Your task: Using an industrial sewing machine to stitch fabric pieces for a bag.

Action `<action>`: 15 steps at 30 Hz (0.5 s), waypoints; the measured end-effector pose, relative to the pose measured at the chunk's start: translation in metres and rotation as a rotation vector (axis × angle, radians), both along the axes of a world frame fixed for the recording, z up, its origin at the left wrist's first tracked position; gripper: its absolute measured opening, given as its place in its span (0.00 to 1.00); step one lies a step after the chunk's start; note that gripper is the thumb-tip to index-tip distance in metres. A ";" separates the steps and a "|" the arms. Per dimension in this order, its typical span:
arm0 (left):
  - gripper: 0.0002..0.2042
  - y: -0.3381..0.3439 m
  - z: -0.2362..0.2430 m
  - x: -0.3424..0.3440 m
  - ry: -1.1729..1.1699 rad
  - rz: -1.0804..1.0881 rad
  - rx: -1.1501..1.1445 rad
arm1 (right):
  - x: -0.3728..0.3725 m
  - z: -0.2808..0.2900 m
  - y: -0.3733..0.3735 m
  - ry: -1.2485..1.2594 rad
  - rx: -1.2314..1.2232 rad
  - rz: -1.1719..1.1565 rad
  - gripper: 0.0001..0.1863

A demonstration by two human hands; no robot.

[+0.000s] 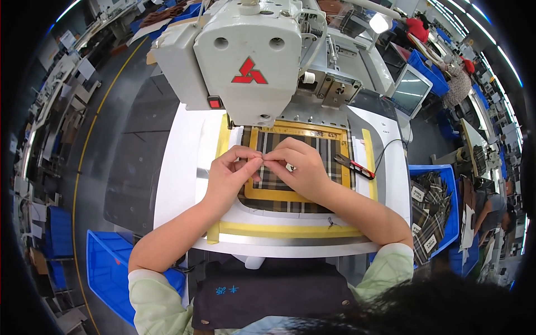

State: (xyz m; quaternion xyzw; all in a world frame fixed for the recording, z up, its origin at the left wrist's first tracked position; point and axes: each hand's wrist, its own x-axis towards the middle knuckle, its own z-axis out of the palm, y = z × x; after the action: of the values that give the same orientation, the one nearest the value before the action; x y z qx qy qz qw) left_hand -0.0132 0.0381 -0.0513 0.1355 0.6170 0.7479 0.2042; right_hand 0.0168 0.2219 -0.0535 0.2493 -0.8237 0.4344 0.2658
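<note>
My left hand (237, 168) and my right hand (297, 167) meet fingertip to fingertip above a yellow rectangular frame (273, 195). Both pinch closed; whatever lies between the fingertips is too small to make out. Under and inside the frame is dark plaid fabric (326, 151) with white and brown stripes. Just right of my right hand, thread snips (357, 167) with red-and-black handles lie across the frame's right side. The white sewing machine head (245, 56) stands directly beyond my hands.
Yellow tape strips (290, 229) edge the white work plate (178, 184). On the right, a blue bin (455, 206) holds plaid pieces (430, 218); another blue bin (106, 273) stands at lower left. A monitor (412, 89) is at the back right, with people working beyond.
</note>
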 end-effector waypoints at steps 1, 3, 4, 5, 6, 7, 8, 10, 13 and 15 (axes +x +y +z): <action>0.08 -0.001 0.000 -0.001 -0.033 -0.003 -0.053 | 0.000 0.000 -0.001 -0.007 0.005 0.001 0.08; 0.09 -0.001 -0.003 -0.003 -0.059 0.001 -0.053 | 0.000 0.002 -0.004 -0.049 -0.007 -0.042 0.07; 0.10 -0.001 -0.004 -0.004 -0.080 0.005 -0.059 | 0.000 0.001 -0.006 -0.062 -0.004 -0.040 0.07; 0.10 -0.001 -0.004 -0.006 -0.089 -0.010 -0.090 | -0.002 0.001 -0.007 -0.071 -0.038 -0.074 0.07; 0.10 0.000 -0.006 -0.007 -0.102 -0.010 -0.090 | -0.003 0.001 -0.007 -0.081 -0.072 -0.109 0.07; 0.10 0.000 -0.008 -0.010 -0.103 0.035 -0.046 | -0.006 0.002 -0.006 -0.075 -0.063 -0.170 0.05; 0.10 0.001 -0.009 -0.014 -0.104 0.078 -0.004 | -0.010 0.003 -0.005 -0.082 -0.063 -0.172 0.05; 0.07 -0.002 -0.006 -0.029 -0.223 0.285 0.100 | -0.019 0.004 0.001 -0.082 -0.027 -0.336 0.04; 0.07 -0.012 -0.004 -0.088 -0.115 0.515 0.176 | -0.035 -0.003 0.005 0.018 0.009 -0.352 0.04; 0.12 -0.018 0.000 -0.148 0.240 0.421 0.266 | -0.041 -0.001 0.003 0.145 0.100 -0.350 0.05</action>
State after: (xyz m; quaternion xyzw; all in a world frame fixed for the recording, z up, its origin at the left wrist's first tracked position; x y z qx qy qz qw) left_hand -0.1612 0.0204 -0.0510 0.1175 0.5479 0.8267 -0.0498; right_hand -0.0238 0.2251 -0.0548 0.1457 -0.8538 0.3209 0.3832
